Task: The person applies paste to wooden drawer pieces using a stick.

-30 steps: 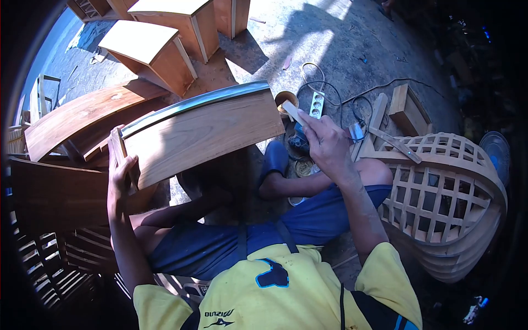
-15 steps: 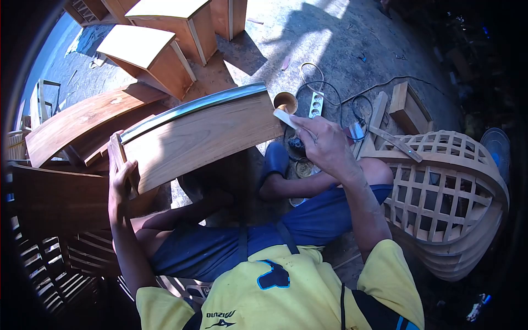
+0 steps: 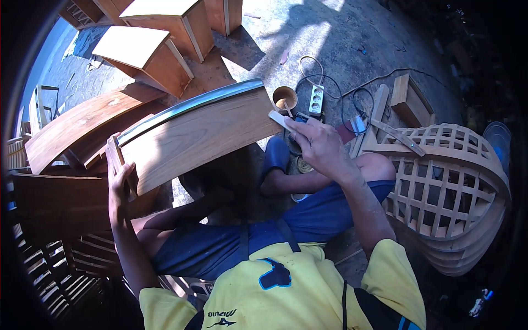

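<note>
A wooden drawer with a curved, glossy upper edge is tilted above my lap. My left hand grips its left end, fingers behind the end piece and thumb in front. Between the fingers and thumb of my right hand is a small flat wooden stick, its pale tip close to the drawer's right end. Just beyond that tip stands a round container with brown contents and a thin stick in it. Whether the held stick touches the drawer I cannot tell.
A white power strip with dark cables lies past my right hand. Wooden cabinets stand at the upper left, above curved panels. To the right are a small wooden box and a slatted wooden frame.
My right hand has moved slightly down and left with the stick, whose tip is now nearer the drawer's right end. My left hand keeps its grip. The view has shifted a little.
</note>
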Demonstrator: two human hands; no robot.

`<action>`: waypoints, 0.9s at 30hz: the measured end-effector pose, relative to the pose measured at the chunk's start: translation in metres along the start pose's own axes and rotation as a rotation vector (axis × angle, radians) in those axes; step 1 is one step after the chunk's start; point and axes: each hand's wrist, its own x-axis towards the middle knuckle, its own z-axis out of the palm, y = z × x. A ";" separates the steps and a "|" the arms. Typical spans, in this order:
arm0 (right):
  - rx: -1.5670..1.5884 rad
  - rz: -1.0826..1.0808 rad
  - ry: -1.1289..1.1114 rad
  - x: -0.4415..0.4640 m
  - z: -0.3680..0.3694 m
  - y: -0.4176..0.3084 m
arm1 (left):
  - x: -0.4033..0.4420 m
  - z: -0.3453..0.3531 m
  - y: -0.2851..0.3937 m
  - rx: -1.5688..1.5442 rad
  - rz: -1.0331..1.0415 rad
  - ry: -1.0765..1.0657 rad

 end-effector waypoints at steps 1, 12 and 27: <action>-0.016 0.031 -0.052 -0.002 -0.005 0.000 | 0.000 0.002 0.001 0.002 0.019 0.011; -0.164 -0.051 -0.103 0.014 -0.024 -0.005 | -0.008 0.010 0.014 -0.076 -0.094 0.038; -0.188 -0.037 -0.167 0.030 -0.028 -0.012 | -0.009 0.023 0.036 -0.097 -0.078 0.083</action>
